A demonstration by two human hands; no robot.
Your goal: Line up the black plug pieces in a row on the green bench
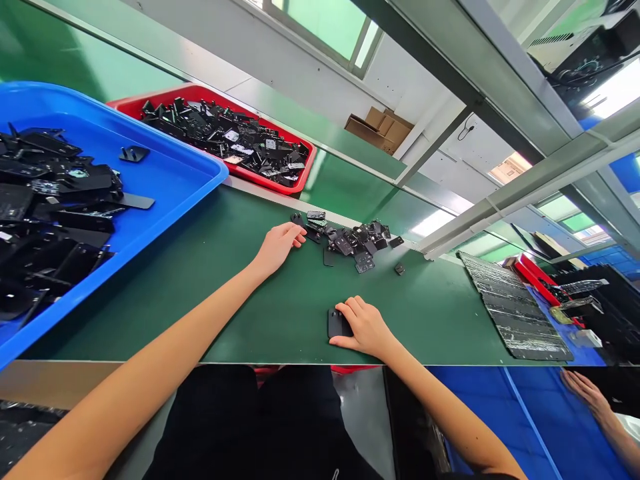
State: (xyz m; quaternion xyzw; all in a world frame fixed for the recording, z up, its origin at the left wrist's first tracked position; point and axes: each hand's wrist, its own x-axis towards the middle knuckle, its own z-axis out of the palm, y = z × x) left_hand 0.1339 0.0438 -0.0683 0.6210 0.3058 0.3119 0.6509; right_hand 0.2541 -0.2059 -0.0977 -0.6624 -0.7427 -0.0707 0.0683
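Note:
My right hand [364,328] is closed around the right side of a small black rectangular plastic plate [338,324], held low over or on the green tabletop near its front edge. Small raised bits show on the plate's upper face. Farther forward, my left hand [278,248] has its fingers curled together at the left end of a loose pile of small black parts [357,241]. A black piece [298,219] shows just beyond those fingertips; whether they grip it is hidden.
A blue tray [175,190] heaped with black parts stands at the left. Behind it sits a red tray [305,175] of similar parts. A worn dark board [520,310] lies at the right, near another person's hand [587,393]. Metal frame bars [505,193] cross at the right.

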